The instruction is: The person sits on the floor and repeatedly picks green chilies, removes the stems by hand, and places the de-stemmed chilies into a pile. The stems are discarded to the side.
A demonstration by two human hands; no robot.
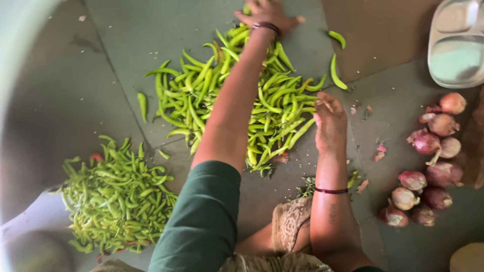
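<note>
A large pile of long green chillies [282,108] lies on the grey tiled floor. My left hand [267,15], a dark bangle on its wrist, reaches across to the far end of the pile and rests on the chillies with its fingers spread; the frame edge cuts off the fingertips. My right hand [330,123] sits at the pile's right edge, fingers loosely curved and touching the nearest chillies. It also wears a dark bangle. A second, denser heap of green chillies [116,201] lies at the lower left.
Several red onions [428,168] with loose skins lie at the right. A steel compartment tray [456,48] stands at the top right. Two stray chillies [337,73] lie beyond the pile. Small green scraps [306,187] lie by my knee.
</note>
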